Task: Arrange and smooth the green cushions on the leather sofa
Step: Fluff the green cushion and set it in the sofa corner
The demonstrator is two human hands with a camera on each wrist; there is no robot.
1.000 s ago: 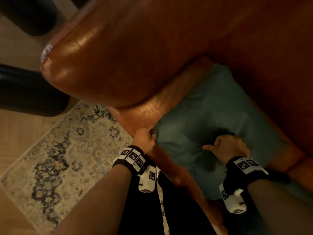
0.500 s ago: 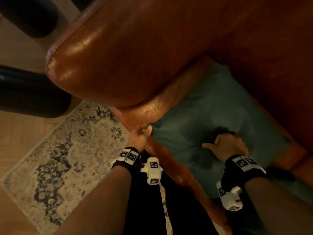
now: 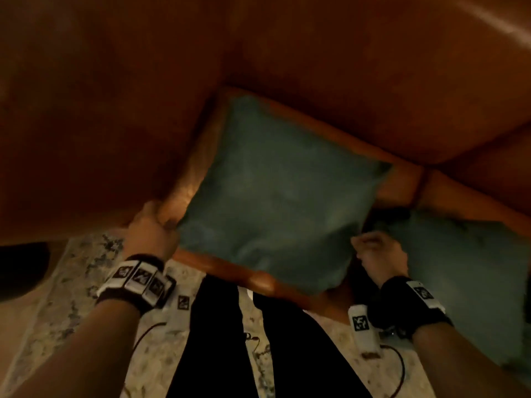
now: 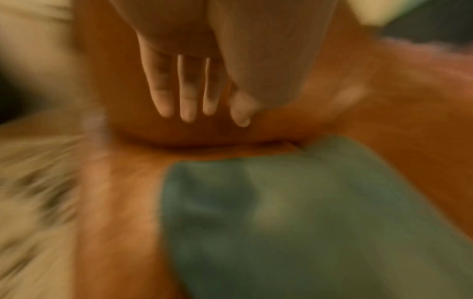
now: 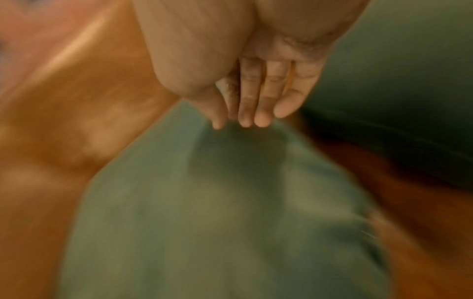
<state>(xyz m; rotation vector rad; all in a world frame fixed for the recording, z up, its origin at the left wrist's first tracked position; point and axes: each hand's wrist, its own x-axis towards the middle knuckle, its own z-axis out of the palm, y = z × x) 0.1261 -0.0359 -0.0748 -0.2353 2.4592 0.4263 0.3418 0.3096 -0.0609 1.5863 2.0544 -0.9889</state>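
Squaring up the near green cushion (image 3: 275,202) on the leather sofa (image 3: 115,96) seat.

We're working nearest first: left hand (image 3: 150,231) at its left front corner, fingers (image 4: 189,95) straight and together, off the fabric; right hand (image 3: 376,254) at its right edge, fingers (image 5: 256,101) relaxed, fingertips at the fabric, no grip. We're judging it soft, light, easily creased, so corners are the hold. It's lying flat, roughly square, one corner pointing into the arm-back corner. Second cushion (image 3: 465,277) just beside, right.

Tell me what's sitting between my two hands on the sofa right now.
A green cushion lies flat on the leather sofa seat, spanning the gap between your left hand and right hand. The head view shows it best.
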